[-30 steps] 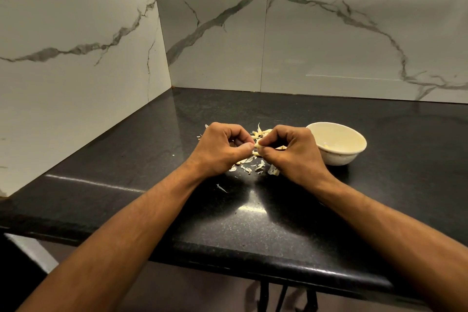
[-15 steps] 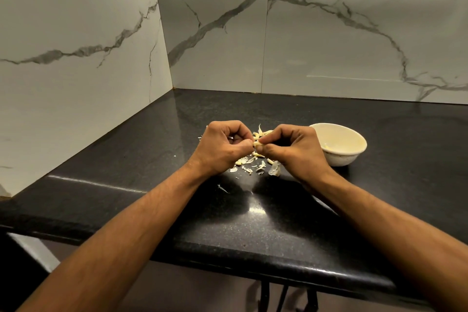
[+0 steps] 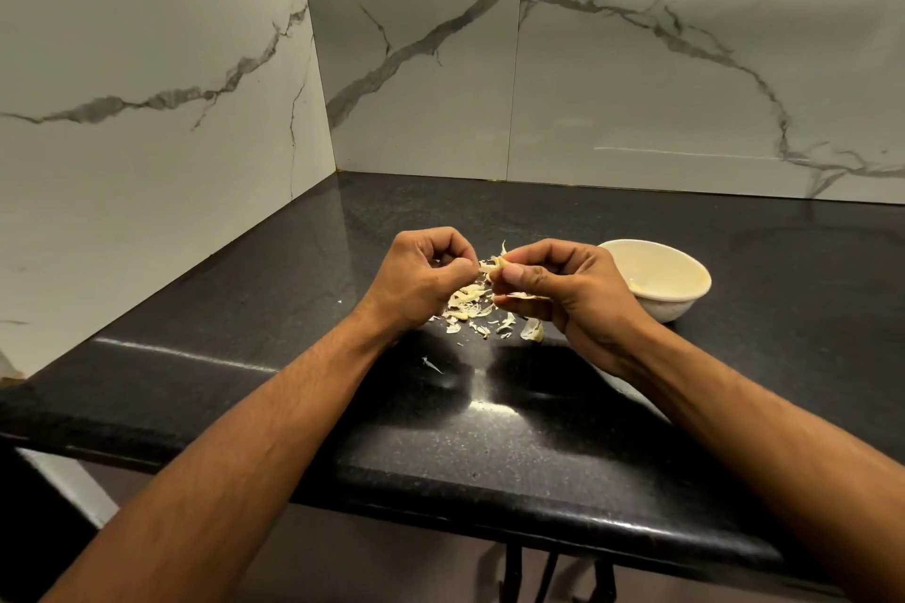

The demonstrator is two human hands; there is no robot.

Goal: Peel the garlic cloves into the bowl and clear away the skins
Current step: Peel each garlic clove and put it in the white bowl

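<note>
I see both forearms reaching in from the bottom corners and meeting mid-frame, hands raised a little above the surface [image 3: 274, 323]. Left hand [image 3: 426, 282] is knuckles-up, fingers curled tight into the palm, thumb and forefinger pinching the end of a strip of skin [image 3: 487, 265]. Right hand [image 3: 568, 289] sits just beside it, turned so the thumb faces me, fingers curled loosely, thumb and forefinger pinching a clove [image 3: 500, 262] at the tips. The skin strip bridges the small gap between the two pinches. A second pale flake pokes out under the right thumb; I cannot tell if it is held or just stuck there. Skins pile [image 3: 470, 304] lies on the surface directly under and between the hands, with a few scraps scattered nearer me. Bowl [image 3: 680, 304] stands on the surface just right of the right hand, partly hidden by it, something pale inside at the near wall.
</note>
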